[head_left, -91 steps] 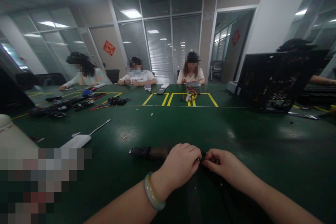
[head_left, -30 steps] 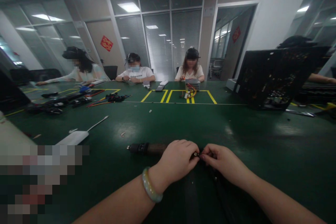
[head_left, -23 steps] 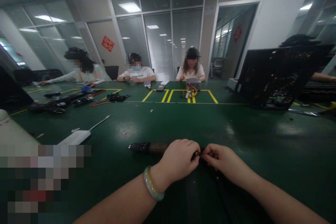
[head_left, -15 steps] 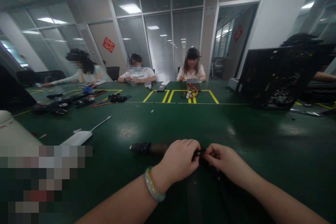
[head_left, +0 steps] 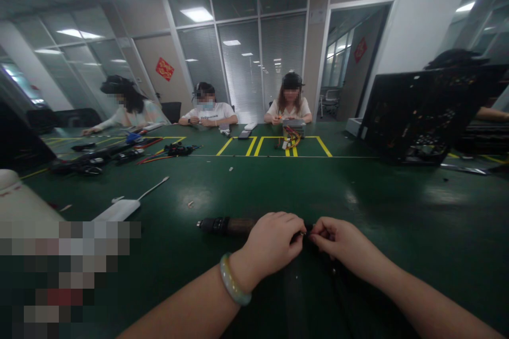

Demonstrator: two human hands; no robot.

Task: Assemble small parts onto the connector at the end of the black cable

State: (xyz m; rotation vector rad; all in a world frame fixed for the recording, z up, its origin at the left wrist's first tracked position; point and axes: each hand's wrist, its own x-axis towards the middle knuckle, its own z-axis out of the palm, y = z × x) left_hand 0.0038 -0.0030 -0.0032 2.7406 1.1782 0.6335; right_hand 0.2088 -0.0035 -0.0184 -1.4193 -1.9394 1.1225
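My left hand (head_left: 270, 243), with a pale green bangle (head_left: 234, 286) on the wrist, is closed over a dark rod-like tool (head_left: 225, 225) lying on the green table (head_left: 254, 185). The tool's knurled black end sticks out to the left of my fingers. My right hand (head_left: 338, 243) is pinched on a small dark part right beside my left fingertips, where both hands meet. What it pinches is too small to name. Dark straps or cables (head_left: 294, 291) run from the hands toward me.
A white box with a cable (head_left: 119, 210) lies at the left. Bundles of wires and dark parts (head_left: 119, 154) sit farther left. A black open chassis (head_left: 425, 116) stands at the right. Three people sit at the far side by yellow tape squares (head_left: 274, 147).
My hands have stayed together at the tool with only slight finger shifts. The view has drifted a little. The person at the far left drew an outstretched arm back.
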